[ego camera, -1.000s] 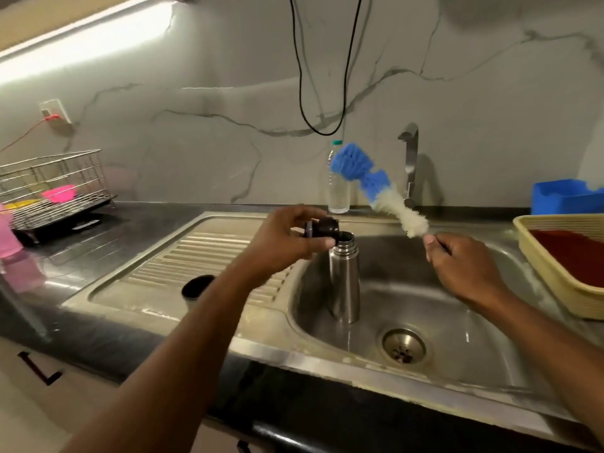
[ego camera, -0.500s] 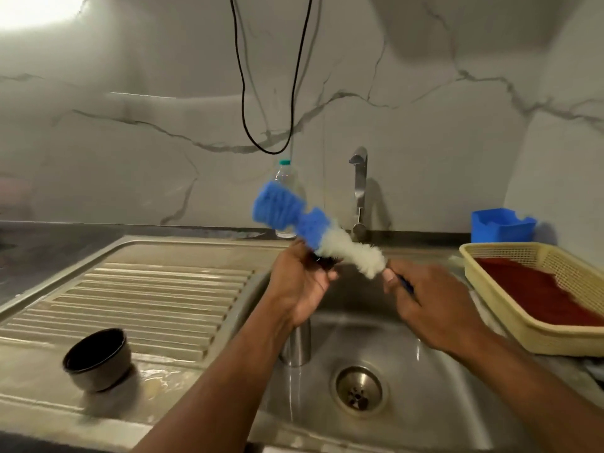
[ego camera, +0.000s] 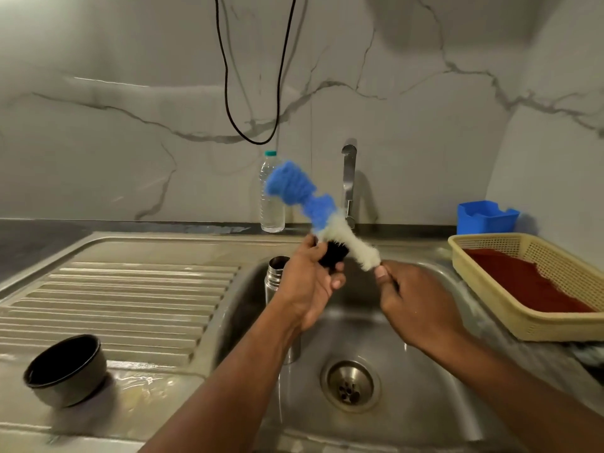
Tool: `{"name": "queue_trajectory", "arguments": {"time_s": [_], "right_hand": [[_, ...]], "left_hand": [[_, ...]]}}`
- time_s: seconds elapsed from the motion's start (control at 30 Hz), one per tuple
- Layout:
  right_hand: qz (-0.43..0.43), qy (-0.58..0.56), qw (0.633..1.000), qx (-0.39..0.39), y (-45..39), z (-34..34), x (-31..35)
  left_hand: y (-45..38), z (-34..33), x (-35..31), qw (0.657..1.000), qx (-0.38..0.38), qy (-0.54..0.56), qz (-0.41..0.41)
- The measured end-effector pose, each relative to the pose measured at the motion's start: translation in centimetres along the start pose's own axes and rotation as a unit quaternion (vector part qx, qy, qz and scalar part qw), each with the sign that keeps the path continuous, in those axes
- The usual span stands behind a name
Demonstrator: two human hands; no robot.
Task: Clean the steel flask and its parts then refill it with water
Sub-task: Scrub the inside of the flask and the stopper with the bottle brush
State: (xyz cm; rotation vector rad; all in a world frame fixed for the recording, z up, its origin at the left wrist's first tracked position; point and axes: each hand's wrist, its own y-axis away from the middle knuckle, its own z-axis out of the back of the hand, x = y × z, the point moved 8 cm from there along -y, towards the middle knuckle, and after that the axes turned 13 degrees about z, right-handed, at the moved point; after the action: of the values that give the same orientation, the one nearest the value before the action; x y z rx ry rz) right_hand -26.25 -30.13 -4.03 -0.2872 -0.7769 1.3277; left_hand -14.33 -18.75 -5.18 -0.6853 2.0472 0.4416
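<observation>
Left hand (ego camera: 310,282) gripped the black stopper (ego camera: 332,255) against the brush (ego camera: 327,223), prob. for scrubbing. Right hand (ego camera: 415,302) pinched the brush by its handle. Flask (ego camera: 276,276) stood open in the sink (ego camera: 425,403), w/ cup (ego camera: 65,371) parked on the drainer.

plastic bottle (ego camera: 272,194) by wall | yellow basket (ego camera: 510,308) right | blue tub (ego camera: 485,217) behind

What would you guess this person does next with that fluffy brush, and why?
Probably rub the brush back and forth over the black stopper. The left hand grips the stopper against the white bristles, the right hand holds the handle, and the open flask stands waiting in the sink.
</observation>
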Motion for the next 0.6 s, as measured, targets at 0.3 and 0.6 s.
{"name": "queue_trajectory", "arguments": {"time_s": [0.3,0.6], "right_hand": [[-0.045,-0.021,0.999,0.009,0.3,-0.2,-0.8],[-0.011,-0.016,1.000,0.002,0.2,0.1,-0.2]], "left_hand": [[0.0,0.3,-0.4,0.999,0.001,0.053,0.003],[-0.3,1.2,-0.5,0.998,-0.024,0.056,0.009]]}}
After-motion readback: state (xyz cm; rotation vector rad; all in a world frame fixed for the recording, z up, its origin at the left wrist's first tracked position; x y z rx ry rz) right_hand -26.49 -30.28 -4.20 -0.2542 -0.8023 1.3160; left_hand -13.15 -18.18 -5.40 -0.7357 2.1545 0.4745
